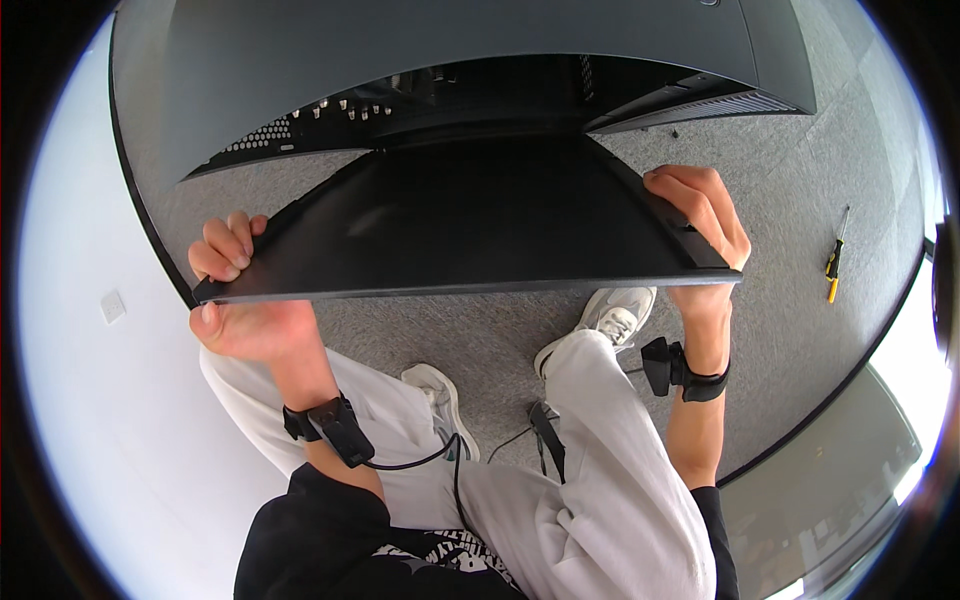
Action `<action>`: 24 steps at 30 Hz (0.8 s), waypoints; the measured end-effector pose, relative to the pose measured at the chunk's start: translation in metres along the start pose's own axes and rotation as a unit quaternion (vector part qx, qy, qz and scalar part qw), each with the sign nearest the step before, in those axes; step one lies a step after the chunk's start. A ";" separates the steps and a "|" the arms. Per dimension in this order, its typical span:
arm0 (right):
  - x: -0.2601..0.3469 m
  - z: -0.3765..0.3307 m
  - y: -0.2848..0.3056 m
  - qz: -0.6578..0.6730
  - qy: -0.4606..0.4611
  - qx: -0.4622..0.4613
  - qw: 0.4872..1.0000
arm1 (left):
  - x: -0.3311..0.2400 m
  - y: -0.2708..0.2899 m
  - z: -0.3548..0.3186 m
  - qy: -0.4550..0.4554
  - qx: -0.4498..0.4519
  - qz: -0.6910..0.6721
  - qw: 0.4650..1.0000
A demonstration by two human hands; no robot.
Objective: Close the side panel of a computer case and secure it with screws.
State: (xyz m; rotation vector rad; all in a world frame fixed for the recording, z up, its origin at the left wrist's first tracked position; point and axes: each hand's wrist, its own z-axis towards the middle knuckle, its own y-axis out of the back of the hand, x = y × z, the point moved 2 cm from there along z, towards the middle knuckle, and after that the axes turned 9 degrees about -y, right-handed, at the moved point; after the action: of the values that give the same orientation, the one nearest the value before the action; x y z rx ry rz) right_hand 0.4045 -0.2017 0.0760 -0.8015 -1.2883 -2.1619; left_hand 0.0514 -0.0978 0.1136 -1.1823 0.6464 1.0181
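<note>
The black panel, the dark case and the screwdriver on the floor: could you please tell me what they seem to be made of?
Black panel: probably painted sheet metal, satin black; it looks thin, with turned edges and a soft sheen.
Dark case: likely painted metal, matte grey, with a perforated patch, though plastic is possible.
Screwdriver: thin, greyish shaft, likely metal; black-and-yellow handle, probably plastic.

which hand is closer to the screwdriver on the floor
The right hand, gripping the right side of the black panel. The left hand grips the opposite side, farther from the screwdriver.
</note>
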 end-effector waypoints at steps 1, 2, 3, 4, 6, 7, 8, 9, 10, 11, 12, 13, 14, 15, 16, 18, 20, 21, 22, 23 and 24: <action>-0.001 0.001 -0.001 0.003 0.006 -0.001 1.000 | 0.002 0.000 0.001 0.001 0.000 -0.001 1.000; -0.001 0.003 -0.002 0.003 0.000 -0.009 1.000 | 0.003 0.001 0.002 0.004 -0.011 -0.002 1.000; -0.001 0.004 -0.003 0.001 0.000 -0.009 1.000 | 0.004 0.001 0.003 0.006 -0.021 -0.003 1.000; -0.001 0.006 -0.004 -0.004 -0.016 -0.012 1.000 | 0.004 -0.001 0.005 0.006 -0.020 -0.006 1.000; 0.000 0.012 -0.005 -0.026 -0.034 -0.039 0.998 | 0.005 -0.004 0.010 0.010 -0.041 0.006 0.999; 0.003 0.015 -0.005 -0.030 -0.030 -0.045 0.998 | 0.005 -0.005 0.012 0.007 -0.037 0.000 0.999; 0.007 0.017 -0.003 -0.028 -0.063 -0.045 0.997 | 0.004 -0.006 0.014 0.010 -0.051 0.004 0.999; 0.009 0.021 -0.002 -0.026 -0.095 -0.046 0.994 | 0.002 -0.007 0.016 0.013 -0.064 0.007 0.998; 0.010 0.022 -0.002 -0.034 -0.102 -0.062 0.992 | 0.001 -0.005 0.016 0.009 -0.059 0.001 0.998; 0.011 0.024 -0.002 -0.036 -0.098 -0.069 0.992 | 0.000 -0.003 0.015 0.012 -0.066 0.002 0.998; 0.013 0.026 -0.002 -0.028 -0.092 -0.079 0.992 | 0.000 -0.002 0.015 0.015 -0.073 0.003 0.997; 0.014 0.028 -0.002 -0.021 -0.088 -0.088 0.992 | 0.000 -0.005 0.014 0.015 -0.069 -0.003 0.998; 0.015 0.029 -0.001 -0.022 -0.079 -0.090 0.993 | 0.001 -0.006 0.013 0.009 -0.086 0.000 0.996; 0.015 0.030 -0.002 -0.025 -0.078 -0.094 0.992 | 0.002 -0.008 0.013 0.005 -0.103 0.003 0.995; 0.015 0.030 -0.003 -0.026 -0.085 -0.096 0.991 | 0.001 -0.012 0.013 0.005 -0.100 0.001 0.995; 0.012 0.032 -0.004 -0.025 -0.099 -0.097 0.990 | 0.002 -0.019 0.014 -0.015 -0.109 0.006 0.994; 0.009 0.032 -0.007 -0.034 -0.103 -0.096 0.989 | 0.002 -0.030 0.012 -0.023 -0.126 0.025 0.991; 0.008 0.032 -0.008 -0.042 -0.107 -0.094 0.989 | 0.002 -0.032 0.011 -0.031 -0.144 0.043 0.988; 0.007 0.032 -0.009 -0.044 -0.108 -0.096 0.988 | 0.003 -0.030 0.011 -0.030 -0.141 0.042 0.989; 0.006 0.031 -0.010 -0.047 -0.113 -0.098 0.988 | 0.004 -0.025 0.010 -0.033 -0.109 0.033 0.993; 0.006 0.031 -0.009 -0.050 -0.117 -0.100 0.987 | 0.005 -0.020 0.010 -0.036 -0.076 0.023 0.996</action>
State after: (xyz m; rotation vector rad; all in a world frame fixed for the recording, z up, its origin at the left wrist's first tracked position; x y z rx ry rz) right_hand 0.4015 -0.1703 0.0862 -1.1225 -1.2587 -2.3604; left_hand 0.0707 -0.0878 0.1212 -1.2622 0.5491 1.1593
